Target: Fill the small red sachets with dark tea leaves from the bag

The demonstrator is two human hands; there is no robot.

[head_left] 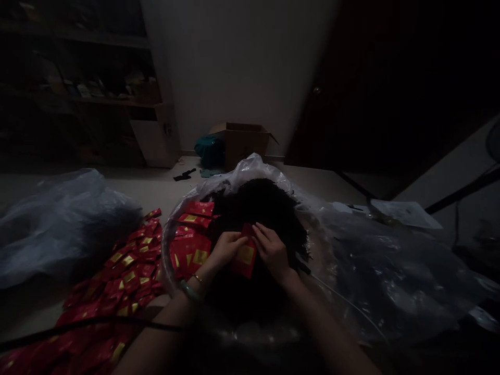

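Between my two hands is a small red packet with a gold label [246, 258], held upright over a heap of loose, black, leaf-like material [265, 205]. My left hand [227, 248] has its fingers closed on the packet's upper left side. On the other side, my right hand [271, 251] pinches the packet near its top edge. The heap lies in a round container lined with clear plastic [253, 164]. Several similar red packets [191, 244] rest at the container's left inside, close to my left hand. Dim light hides whether the packet's top is sealed.
Many red packets [130, 265] are piled on the floor to the left, beside a clear plastic bag [58, 224]. More plastic sheeting [390, 281] spreads at right, with a white cord [351, 299]. A cardboard box [246, 143] stands by the wall. A dark cable [97, 320] crosses lower left.
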